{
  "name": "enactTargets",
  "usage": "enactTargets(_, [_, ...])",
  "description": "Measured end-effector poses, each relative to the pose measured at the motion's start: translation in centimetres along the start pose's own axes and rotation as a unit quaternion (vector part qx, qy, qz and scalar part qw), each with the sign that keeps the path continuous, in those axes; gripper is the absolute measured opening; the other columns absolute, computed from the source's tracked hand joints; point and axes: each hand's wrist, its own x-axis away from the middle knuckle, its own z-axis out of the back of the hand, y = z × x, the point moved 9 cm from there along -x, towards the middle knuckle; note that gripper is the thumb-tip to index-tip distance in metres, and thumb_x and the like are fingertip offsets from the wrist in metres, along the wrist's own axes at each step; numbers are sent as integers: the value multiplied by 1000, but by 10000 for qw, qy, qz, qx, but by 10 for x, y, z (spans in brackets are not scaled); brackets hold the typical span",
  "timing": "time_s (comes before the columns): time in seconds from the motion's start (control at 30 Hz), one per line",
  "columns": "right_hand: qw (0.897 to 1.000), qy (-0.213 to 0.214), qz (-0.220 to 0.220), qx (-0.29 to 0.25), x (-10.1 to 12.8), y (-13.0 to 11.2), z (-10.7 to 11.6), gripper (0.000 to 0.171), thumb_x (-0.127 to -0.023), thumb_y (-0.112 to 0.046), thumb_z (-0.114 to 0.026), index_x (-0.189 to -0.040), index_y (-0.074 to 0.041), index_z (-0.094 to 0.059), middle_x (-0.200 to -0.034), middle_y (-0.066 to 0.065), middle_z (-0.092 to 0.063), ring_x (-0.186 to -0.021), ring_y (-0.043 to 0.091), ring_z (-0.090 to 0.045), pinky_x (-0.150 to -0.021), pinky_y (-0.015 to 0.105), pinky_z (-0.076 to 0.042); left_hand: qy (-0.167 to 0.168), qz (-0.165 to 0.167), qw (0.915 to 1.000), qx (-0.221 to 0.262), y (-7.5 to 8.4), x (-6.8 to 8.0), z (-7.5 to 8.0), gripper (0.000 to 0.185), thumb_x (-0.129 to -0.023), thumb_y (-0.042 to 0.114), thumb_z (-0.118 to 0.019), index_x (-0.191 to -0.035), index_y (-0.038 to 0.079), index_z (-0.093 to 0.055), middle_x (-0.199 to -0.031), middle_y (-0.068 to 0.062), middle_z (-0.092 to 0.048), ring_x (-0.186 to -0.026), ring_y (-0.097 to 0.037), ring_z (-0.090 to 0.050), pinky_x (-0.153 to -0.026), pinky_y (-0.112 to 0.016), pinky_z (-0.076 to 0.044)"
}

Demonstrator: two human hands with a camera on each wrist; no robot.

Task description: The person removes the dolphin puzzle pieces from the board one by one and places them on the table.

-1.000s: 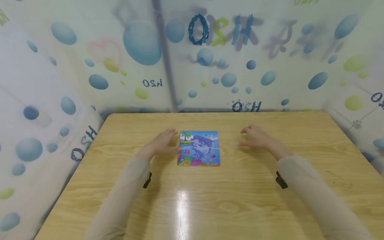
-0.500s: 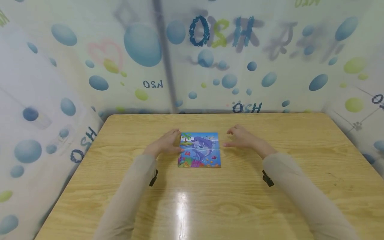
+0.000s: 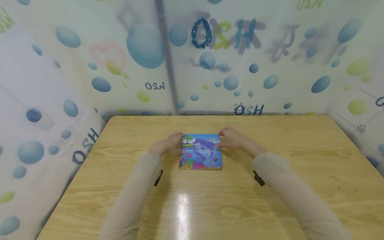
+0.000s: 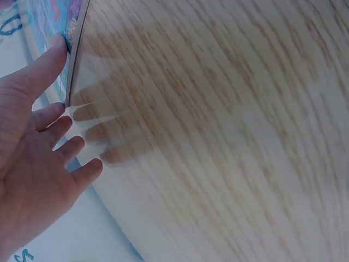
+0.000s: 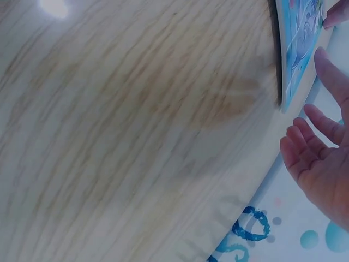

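A flat square puzzle board [image 3: 201, 155] with a dolphin, palm tree and coral picture lies on the wooden table [image 3: 234, 200]. At its left edge is my left hand [image 3: 168, 145]; in the left wrist view the thumb [image 4: 52, 60] reaches over the board's face and the index fingertip is right at a corner. My right hand [image 3: 234, 139] is at the upper right edge, its thumb overlapping the picture in the head view. In the right wrist view its fingers [image 5: 305, 144] are loosely bent beside the board's corner, holding nothing.
A wall covering [image 3: 228, 66] printed with blue and green dots and lettering stands behind the table's far edge and along both sides. A bright light reflection [image 3: 182, 211] shows on the tabletop in front of the board.
My right hand has moved left from well off the board to its right edge. My left hand has shifted slightly right, closer against the left edge. The board still lies flat.
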Motion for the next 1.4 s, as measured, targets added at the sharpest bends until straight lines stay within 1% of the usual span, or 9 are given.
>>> enactTargets(0.13, [10000, -53, -13, 11, -8, -8, -3, 59, -85, -32, -67, -126, 7, -49, -129, 25, -47, -121, 36, -45, -104, 47, -40, -65, 140, 9999, -32, 0, 2, 0, 78, -90, 27, -61, -147, -2, -16, -155, -22, -14, -144, -37, -13, -119, -48, -13])
enactTargets(0.33, [9997, -120, 209, -1, -21, -21, -9, 54, -86, -25, -67, -125, 7, -49, -126, 22, -51, -120, 34, -47, -105, 44, -40, -193, 374, 9988, -244, 3, 3, 2, 79, -90, 31, -60, -148, 0, -16, -155, -19, -15, -144, -35, -13, -119, -46, -14])
enactTargets(0.57, [9992, -84, 299, -239, -37, -39, -11, 49, -86, -22, -67, -122, 7, -53, -123, 22, -56, -117, 34, -51, -103, 43, -43, -226, 456, 9977, -440, 6, 3, 6, 78, -89, 31, -61, -147, 0, -18, -154, -19, -19, -143, -35, -17, -118, -47, -17])
enactTargets(0.8, [9985, -62, 287, -452, -53, -53, -20, 49, -84, -22, -69, -121, 7, -54, -122, 21, -59, -116, 33, -54, -102, 40, -45, -259, 565, 9979, -189, 3, -1, 6, 77, -87, 30, -64, -146, 3, -23, -153, -18, -23, -142, -35, -20, -117, -49, -20])
enactTargets(0.97, [9983, -111, 261, -518, -62, -57, -28, 49, -83, -22, -70, -119, 7, -54, -122, 21, -59, -117, 32, -54, -104, 40, -44, -289, 496, 9981, -237, 2, -5, 3, 79, -85, 33, -67, -144, 1, -26, -151, -20, -27, -140, -38, -25, -115, -52, -24])
enactTargets(1.1, [9981, -117, 190, -574, -67, -60, -32, 49, -82, -22, -71, -119, 6, -55, -122, 20, -59, -118, 32, -53, -104, 39, -43, -284, 571, 9979, -148, 2, -3, 3, 75, -86, 30, -66, -144, 3, -26, -152, -18, -27, -141, -36, -23, -116, -50, -23])
enactTargets(1.2, [9992, -133, 76, -365, -69, -60, -35, 50, -81, -25, -72, -118, 4, -55, -121, 18, -57, -116, 30, -52, -104, 39, -43, -226, 524, 9981, -219, 4, 0, 5, 74, -86, 29, -66, -144, 3, -28, -150, -17, -30, -140, -36, -25, -115, -50, -24])
enactTargets(1.3, [9998, -191, -12, 12, -72, -61, -37, 51, -80, -29, -73, -117, 1, -55, -119, 16, -54, -113, 29, -50, -102, 40, -43, -179, 481, 9982, -322, 5, 1, 5, 72, -86, 29, -66, -142, 3, -30, -147, -17, -34, -138, -36, -29, -114, -50, -27])
enactTargets(1.4, [9992, -281, -83, 273, -75, -63, -39, 50, -79, -30, -73, -115, -1, -55, -118, 15, -52, -111, 28, -49, -101, 40, -43, -161, 491, 9980, -367, 4, 1, 5, 72, -85, 30, -67, -142, 3, -31, -146, -17, -35, -137, -36, -30, -114, -50, -28])
